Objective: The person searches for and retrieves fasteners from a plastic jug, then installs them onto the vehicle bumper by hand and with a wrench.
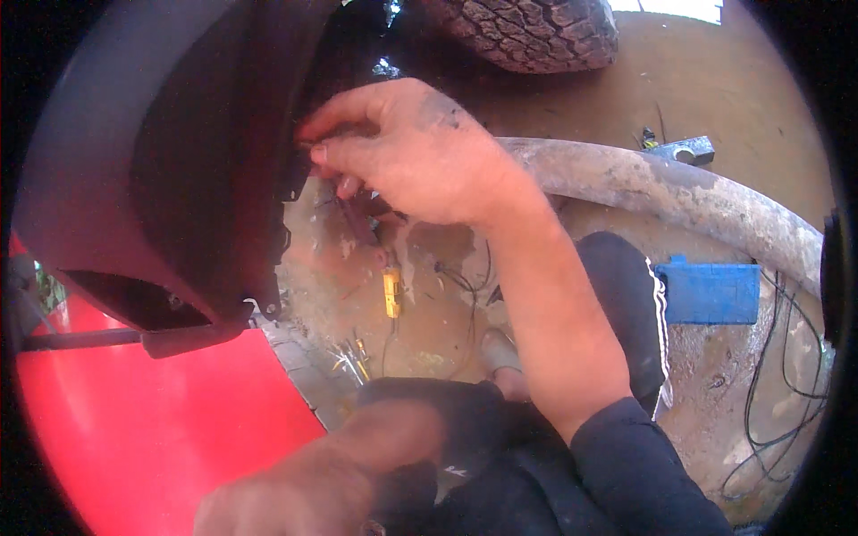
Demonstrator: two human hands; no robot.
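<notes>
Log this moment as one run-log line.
right hand: fingertips pinching at dark fender panel edge | left hand: low, blurred, grip unclear | yellow connector hanging on wires below

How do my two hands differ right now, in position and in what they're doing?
The right hand is raised, sharp in view, fingertips pinched at the edge of the dark fender panel. The left hand sits low by the red body panel, blurred, so its grip cannot be told. The right forearm is bare below a dark sleeve; the left shows no sleeve. Both look grimy.

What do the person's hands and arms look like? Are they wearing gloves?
No gloves: both hands are bare. The right hand has dark smudges of dirt, and its forearm is bare up to a pushed-up black sleeve. The left hand is blurred; no sleeve shows.
</notes>
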